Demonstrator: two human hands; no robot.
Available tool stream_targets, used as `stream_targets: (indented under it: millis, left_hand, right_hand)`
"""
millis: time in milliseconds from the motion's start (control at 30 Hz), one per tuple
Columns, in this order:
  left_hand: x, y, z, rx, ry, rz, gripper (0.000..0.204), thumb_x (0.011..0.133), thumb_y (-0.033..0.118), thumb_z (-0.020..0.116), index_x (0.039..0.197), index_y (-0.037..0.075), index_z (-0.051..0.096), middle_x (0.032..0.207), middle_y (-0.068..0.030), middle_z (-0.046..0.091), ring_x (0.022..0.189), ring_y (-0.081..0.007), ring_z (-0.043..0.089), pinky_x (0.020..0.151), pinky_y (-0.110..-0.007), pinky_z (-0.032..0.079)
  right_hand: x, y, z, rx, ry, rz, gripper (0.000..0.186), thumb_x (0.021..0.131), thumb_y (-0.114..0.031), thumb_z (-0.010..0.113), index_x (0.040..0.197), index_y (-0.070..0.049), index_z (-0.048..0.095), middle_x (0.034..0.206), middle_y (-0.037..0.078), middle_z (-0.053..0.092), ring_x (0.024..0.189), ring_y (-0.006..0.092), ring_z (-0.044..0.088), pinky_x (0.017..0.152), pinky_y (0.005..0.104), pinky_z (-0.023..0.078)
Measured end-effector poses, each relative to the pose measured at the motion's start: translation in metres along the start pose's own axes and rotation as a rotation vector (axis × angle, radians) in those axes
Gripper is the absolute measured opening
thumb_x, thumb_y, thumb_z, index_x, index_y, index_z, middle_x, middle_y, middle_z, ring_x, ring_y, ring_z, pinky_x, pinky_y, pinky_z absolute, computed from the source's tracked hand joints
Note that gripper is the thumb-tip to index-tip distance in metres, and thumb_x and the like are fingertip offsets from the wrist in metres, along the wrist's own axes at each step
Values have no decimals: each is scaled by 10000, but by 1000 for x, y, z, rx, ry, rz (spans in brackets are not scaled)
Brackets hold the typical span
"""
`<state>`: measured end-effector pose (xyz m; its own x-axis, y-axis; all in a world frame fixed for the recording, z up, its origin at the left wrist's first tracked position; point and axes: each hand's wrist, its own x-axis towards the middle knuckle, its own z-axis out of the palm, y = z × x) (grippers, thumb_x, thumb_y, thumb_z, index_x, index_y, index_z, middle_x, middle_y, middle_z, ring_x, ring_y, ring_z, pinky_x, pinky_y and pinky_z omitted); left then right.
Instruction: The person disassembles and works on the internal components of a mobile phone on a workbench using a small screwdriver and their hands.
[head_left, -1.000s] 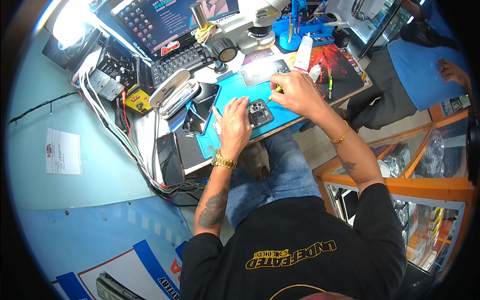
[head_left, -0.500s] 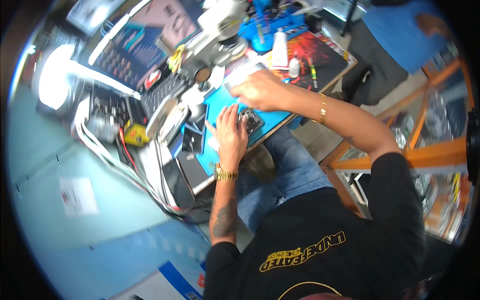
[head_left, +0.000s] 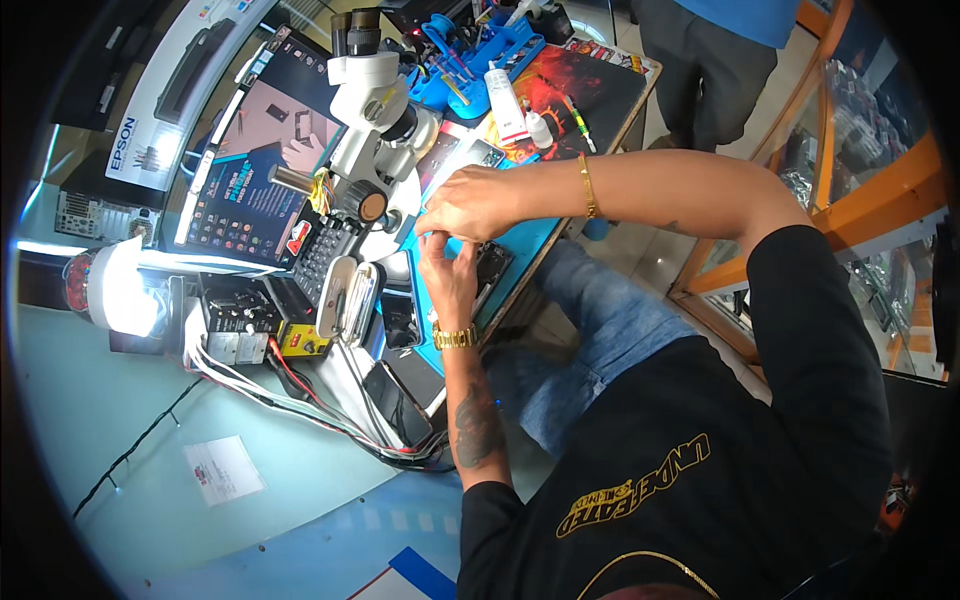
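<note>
My left hand (head_left: pixel 448 272) is over the blue work mat (head_left: pixel 520 250), its fingers bent inward beside an opened phone (head_left: pixel 491 267) with its insides bare. Just beyond it, my right hand (head_left: pixel 467 204) is curled with the fingertips turned down. The fingertips of both hands meet at the mat's left side; whatever is between them is hidden. The left hand and wrist partly cover the opened phone. Left of my watch lies a dark phone screen or panel (head_left: pixel 401 321).
A white microscope (head_left: pixel 368 90) stands beyond the hands, beside a keyboard (head_left: pixel 318 258) and a monitor (head_left: pixel 262 150). A white tube (head_left: pixel 506 105), a small bottle (head_left: pixel 538 130) and a blue tool holder (head_left: pixel 470 70) are at the far right. Another phone (head_left: pixel 398 405) lies near cables. A person (head_left: pixel 700 70) stands beyond the bench.
The left fingers, earlier stretched out beside the opened phone, are now bent. My right hand has come over to meet the left fingertips. The whole view has shifted and become sharper.
</note>
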<state>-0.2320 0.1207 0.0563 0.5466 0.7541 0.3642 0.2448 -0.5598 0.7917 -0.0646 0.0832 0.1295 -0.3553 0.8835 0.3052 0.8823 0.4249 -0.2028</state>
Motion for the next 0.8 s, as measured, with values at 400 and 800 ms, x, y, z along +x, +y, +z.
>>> stream_targets:
  millis: [400, 800]
  left_hand:
    - [4, -11, -8, 6, -75, -12, 321, 887, 191, 781, 1089, -37, 683, 939, -220, 737, 881, -335, 718, 850, -397, 518]
    - [-21, 9, -20, 462, -116, 103, 746, 648, 306, 954, 1246, -16, 646, 1174, -192, 699, 1122, -363, 637, 973, -452, 491]
  right_hand:
    - [0, -2, 1, -43, 6, -42, 233, 848, -197, 694, 1043, -68, 700, 837, 135, 711, 837, 366, 721, 698, 501, 567]
    - [-1, -6, -12, 19, -91, 91, 221, 842, -159, 707, 1038, -57, 698, 906, 166, 732, 930, 380, 715, 792, 501, 560]
